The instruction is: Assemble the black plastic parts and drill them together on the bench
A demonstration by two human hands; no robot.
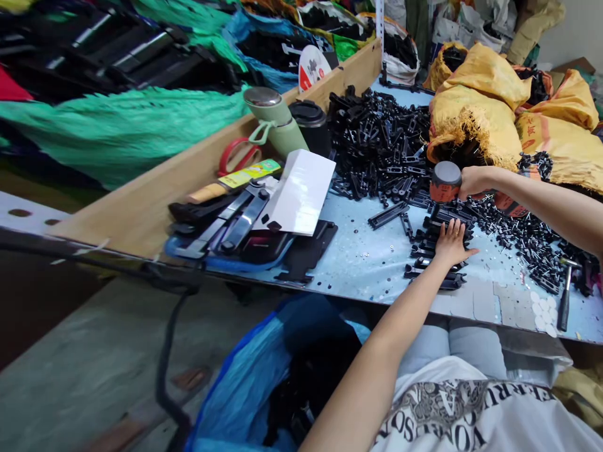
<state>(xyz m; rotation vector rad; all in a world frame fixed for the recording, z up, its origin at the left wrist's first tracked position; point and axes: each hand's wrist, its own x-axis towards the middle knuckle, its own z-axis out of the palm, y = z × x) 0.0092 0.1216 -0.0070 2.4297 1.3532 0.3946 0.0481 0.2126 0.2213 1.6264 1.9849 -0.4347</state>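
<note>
My right hand (472, 182) is wrapped round an orange and black cordless drill (446, 182), held over the far end of a row of black plastic parts (438, 284). The drill's tip is hidden. My left hand (452, 245) lies on the same row with its fingers stretched out, pressing on the parts and gripping nothing. Beyond the row spreads a large heap of loose black parts (377, 138). To the right of my hands is a pile of screws and small black pieces (513, 235).
A hammer (564, 295) lies at the right front edge beside white discs (544, 312). On the left are a blue tray (226, 267) of tools, a white box (306, 191) and a green flask (282, 129). Yellow sacks (475, 107) stand behind. Below hangs a blue bag (245, 370).
</note>
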